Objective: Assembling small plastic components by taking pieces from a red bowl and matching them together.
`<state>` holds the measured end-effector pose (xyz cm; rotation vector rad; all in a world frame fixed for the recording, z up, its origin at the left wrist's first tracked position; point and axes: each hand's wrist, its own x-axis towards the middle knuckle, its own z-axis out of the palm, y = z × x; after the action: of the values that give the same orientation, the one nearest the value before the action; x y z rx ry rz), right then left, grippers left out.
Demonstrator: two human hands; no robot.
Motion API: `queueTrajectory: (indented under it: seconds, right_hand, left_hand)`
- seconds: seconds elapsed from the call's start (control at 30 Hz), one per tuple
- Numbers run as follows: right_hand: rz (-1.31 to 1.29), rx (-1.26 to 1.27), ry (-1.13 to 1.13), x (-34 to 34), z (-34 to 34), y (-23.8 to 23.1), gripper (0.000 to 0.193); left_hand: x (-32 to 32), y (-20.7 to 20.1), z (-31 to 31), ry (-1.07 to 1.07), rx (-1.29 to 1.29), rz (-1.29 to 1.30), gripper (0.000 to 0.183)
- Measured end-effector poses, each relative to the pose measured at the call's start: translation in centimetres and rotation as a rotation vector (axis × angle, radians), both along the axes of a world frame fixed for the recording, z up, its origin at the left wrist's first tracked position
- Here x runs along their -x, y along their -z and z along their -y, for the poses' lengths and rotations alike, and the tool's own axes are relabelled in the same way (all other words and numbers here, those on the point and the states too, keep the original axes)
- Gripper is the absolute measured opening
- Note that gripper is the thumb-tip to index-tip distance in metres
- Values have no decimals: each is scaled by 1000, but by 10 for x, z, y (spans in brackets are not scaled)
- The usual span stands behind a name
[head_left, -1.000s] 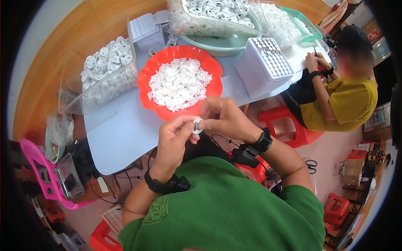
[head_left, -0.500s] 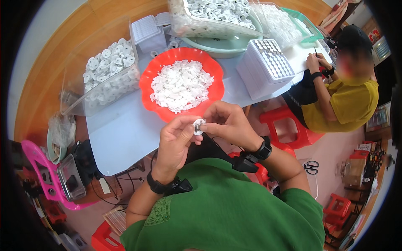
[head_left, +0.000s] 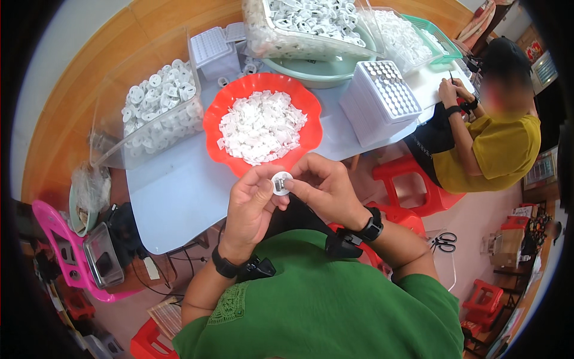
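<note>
Between my hands is a small round white plastic part with a dark, metallic-looking slot in its face. My left hand grips its rim between thumb and fingers. From the other side my right hand pinches at the part's face, thumb against the slot; whether a smaller piece sits under that thumb is hidden. Just beyond both hands stands a red scalloped bowl, heaped with small flat white pieces.
A clear bin of round white parts stands left. White stacked trays stand right of the bowl; a larger clear bin rests on a green basin. At right a co-worker in a yellow shirt sits on a red stool.
The round part has turned so its face shows more fully, and my right thumb has shifted slightly on it. The whole view has moved a little.
</note>
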<state>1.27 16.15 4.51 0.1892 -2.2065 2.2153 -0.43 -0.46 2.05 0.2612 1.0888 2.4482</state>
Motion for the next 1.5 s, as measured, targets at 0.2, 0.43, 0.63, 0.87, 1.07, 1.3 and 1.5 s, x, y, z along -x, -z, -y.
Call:
queueTrajectory:
  seconds: [0.2,0.43,0.63,0.87,1.07,1.3,1.5]
  right_hand:
    - [-66,4,46,-3,6,5,11]
    - [-46,-33,52,-2,1,8,11]
    - [-854,-649,230,2,-3,-3,19]
    - [-989,-823,147,-4,-1,3,21]
    - [-1079,-787,188,-2,-2,15,25]
    - [-1022,-702,224,-6,2,13,26]
    - [-972,-721,145,-5,1,11,23]
  left_hand:
    - [-2,0,-2,-39,85,-65,23]
    - [-1,3,-5,-43,99,-47,22]
    - [-2,-1,-7,-44,53,-12,21]
    - [-8,-2,-12,-150,286,-230,20]
    - [-11,-6,-16,-201,336,-345,20]
    - [-17,-13,-17,-202,352,-335,19]
    - [-18,-9,-17,-215,381,-317,19]
